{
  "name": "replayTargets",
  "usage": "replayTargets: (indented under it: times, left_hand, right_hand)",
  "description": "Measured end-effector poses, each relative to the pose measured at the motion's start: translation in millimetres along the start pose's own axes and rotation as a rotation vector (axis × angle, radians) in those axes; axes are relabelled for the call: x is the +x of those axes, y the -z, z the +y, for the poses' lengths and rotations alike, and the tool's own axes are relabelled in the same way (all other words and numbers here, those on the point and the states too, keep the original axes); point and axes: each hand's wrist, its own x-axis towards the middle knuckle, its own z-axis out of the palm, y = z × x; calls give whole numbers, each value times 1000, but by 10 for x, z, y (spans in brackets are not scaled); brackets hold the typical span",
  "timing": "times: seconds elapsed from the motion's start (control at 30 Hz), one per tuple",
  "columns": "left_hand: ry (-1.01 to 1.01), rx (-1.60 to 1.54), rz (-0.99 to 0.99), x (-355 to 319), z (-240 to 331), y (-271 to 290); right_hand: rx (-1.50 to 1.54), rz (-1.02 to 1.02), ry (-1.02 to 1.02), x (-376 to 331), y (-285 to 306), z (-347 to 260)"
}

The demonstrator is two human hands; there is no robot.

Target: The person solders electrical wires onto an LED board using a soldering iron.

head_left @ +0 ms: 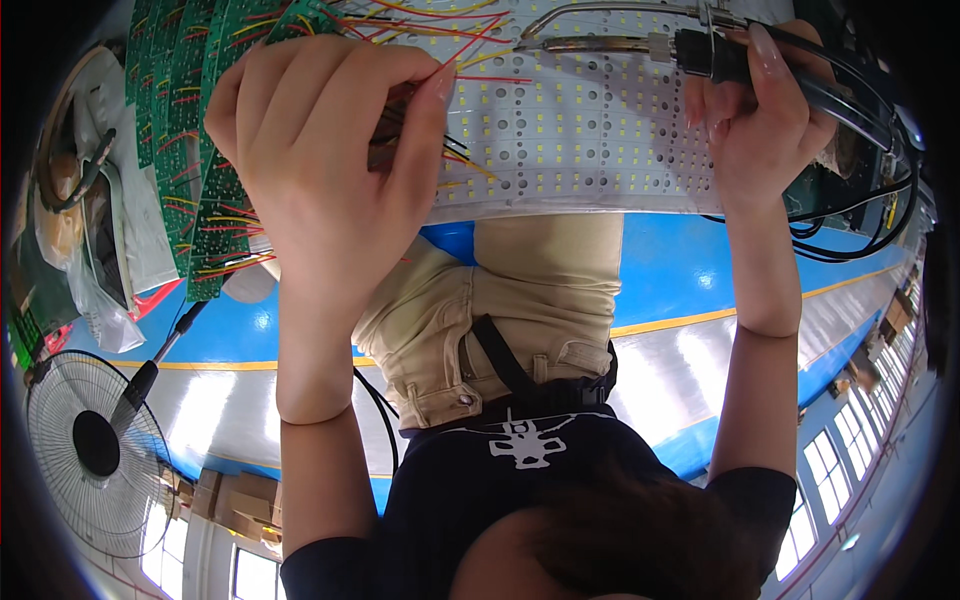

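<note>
My left hand (320, 160) is closed, thumb and forefinger pinched on a thin red wire (478, 42). More red, yellow and black wires spread out around and beneath it. In my right hand (765, 125) is a soldering iron (700, 55) with a black handle, its metal shaft pointing left toward the wire ends. A thin curved metal tube (600, 8) runs alongside the shaft. Under both hands lies a white panel (560, 150) with rows of small yellowish squares and round holes. Whether the iron's tip touches anything, I cannot tell.
Green circuit boards (170, 130) with soldered wires overlap at the left. Black cables (870, 240) loop at the right from the iron. A clear plastic bag (95, 290) hangs at the far left, above a standing fan (97, 445). Cardboard boxes (240, 500) stand farther off.
</note>
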Motion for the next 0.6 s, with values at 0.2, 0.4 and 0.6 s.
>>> replayTargets:
  times: [0.2, 0.4, 0.6]
  left_hand:
    - [-3, -5, 3, -14, -6, -1]
    - [-1, -8, 8, -18, -6, -7]
    - [2, 7, 5, -11, -2, 2]
  right_hand:
    - [-26, -17, 16, -4, 19, 6]
    - [-97, 25, -130, -12, 141, -38]
    - [-158, 83, -191, -9, 90, -77]
